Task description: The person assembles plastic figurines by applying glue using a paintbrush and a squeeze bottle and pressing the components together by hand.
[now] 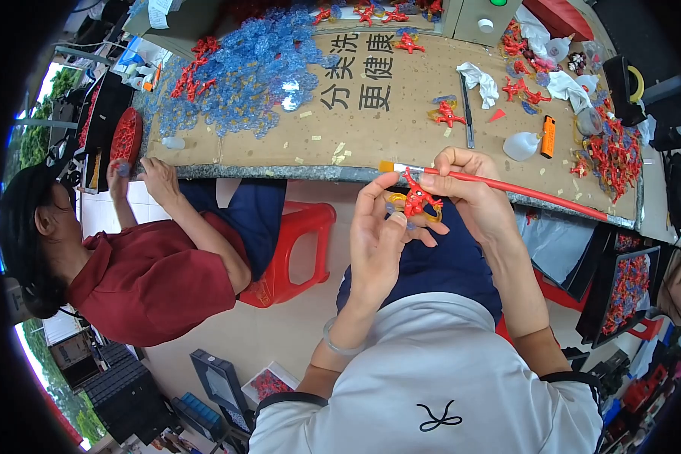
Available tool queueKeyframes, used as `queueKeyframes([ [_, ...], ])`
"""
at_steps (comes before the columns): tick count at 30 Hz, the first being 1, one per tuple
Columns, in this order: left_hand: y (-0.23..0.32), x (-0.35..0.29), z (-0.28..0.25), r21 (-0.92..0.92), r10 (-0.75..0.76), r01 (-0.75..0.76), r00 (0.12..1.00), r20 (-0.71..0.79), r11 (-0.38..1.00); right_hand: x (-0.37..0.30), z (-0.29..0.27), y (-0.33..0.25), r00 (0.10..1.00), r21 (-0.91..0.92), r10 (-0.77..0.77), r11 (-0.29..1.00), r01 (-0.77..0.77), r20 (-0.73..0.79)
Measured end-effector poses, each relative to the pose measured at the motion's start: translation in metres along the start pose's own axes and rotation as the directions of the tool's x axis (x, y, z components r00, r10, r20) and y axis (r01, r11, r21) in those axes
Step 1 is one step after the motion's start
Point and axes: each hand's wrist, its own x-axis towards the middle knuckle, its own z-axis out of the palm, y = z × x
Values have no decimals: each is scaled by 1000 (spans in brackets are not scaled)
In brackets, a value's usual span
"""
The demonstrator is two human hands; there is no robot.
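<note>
White shirt cloth [461, 363] is showing closest, and just past it a small red toy figure [416, 202] is resting in the left hand [376, 234], whose fingers are pinching it narrowly near the table [280, 144]. The right hand [473, 185] is gripping a long red paintbrush [552, 200], its bristles pointing left, close by the figure's top. On the table, a white bottle [521, 146] and an orange lighter [548, 136] are lying to the right. Blue pieces [268, 64] are lying heaped leftward, where a co-worker [159, 280] is sitting.
</note>
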Motion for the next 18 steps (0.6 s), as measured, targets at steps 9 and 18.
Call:
queueKeyframes([
  [9,3,-1,0,-43,-26,27,1000,14,999,-3,-1,-2,998,146,63,987,-64,10],
  [18,4,-5,0,-3,4,-4,1000,15,1000,-6,-3,0,1000,96,-1,995,-2,25],
])
